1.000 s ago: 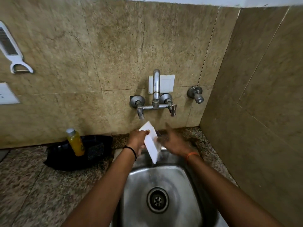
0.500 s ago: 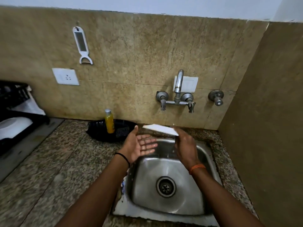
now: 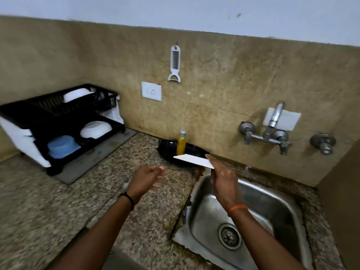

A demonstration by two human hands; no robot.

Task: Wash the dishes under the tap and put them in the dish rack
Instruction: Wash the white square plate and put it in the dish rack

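Speckled granite counter (image 3: 58, 201) fills our view, with a steel sink (image 3: 288, 201) at right and a black dish rack (image 3: 58, 114) holding bowls far left. Our right hand (image 3: 224, 178) pinches a flat white dish (image 3: 192, 160) edge-on over the sink's left corner, well apart from the rack. Our left hand (image 3: 145, 181) hovers beside it, fingers loosely curled, holding nothing.

white plate (image 3: 191, 160) in right hand (image 3: 222, 178) over sink (image 3: 288, 203) edge, left hand (image 3: 144, 180) empty beside it
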